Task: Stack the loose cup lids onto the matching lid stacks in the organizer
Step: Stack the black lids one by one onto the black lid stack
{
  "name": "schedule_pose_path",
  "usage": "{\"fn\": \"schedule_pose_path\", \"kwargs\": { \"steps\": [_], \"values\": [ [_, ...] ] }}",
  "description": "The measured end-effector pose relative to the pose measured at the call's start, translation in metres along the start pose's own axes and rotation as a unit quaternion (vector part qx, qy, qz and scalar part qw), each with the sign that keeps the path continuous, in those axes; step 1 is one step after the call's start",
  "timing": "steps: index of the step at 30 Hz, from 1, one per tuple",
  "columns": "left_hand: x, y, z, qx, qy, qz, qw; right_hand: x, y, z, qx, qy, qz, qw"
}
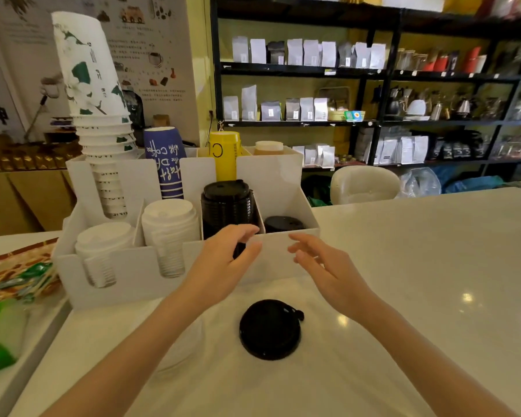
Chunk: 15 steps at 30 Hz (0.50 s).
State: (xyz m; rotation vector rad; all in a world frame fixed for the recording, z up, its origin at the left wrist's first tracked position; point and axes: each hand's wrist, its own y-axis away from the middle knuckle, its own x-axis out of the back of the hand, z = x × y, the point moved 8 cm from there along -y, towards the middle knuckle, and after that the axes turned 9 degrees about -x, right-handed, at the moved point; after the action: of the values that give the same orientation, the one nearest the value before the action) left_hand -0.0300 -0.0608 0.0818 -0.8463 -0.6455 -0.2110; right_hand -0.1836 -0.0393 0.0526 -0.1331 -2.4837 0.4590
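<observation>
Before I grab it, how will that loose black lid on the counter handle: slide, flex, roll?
The black lid lies flat on the glossy counter, so a push probably slides it rather than rolls it. It looks like thin moulded plastic, likely light and a bit flexible at the rim. Both hands, left and right, are open.

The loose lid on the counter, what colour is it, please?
Black, seen clearly in the head view.

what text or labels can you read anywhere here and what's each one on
"coffee", upside down as seen, on the blue paper cup in the organizer.
"C", large and black, on the yellow cup.
Wall poster print: too small to read.
Shelf bag labels: too blurred to read.
</observation>
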Motion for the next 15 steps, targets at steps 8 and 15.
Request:
{"fn": "schedule_pose_path", "kwargs": {
  "steps": [8, 15],
  "values": [
    [-0.063, 0.079, -0.02, 0.083, -0.038, -0.15, 0.985, -0.037, 0.029, 0.04, -0.059, 0.088, -0.096, 0.99],
    [-0.072, 0.095, -0.009, 0.068, -0.057, -0.114, 0.989, -0.043, 0.039, 0.036, -0.051, 0.079, -0.117, 0.989]
  ]
}}
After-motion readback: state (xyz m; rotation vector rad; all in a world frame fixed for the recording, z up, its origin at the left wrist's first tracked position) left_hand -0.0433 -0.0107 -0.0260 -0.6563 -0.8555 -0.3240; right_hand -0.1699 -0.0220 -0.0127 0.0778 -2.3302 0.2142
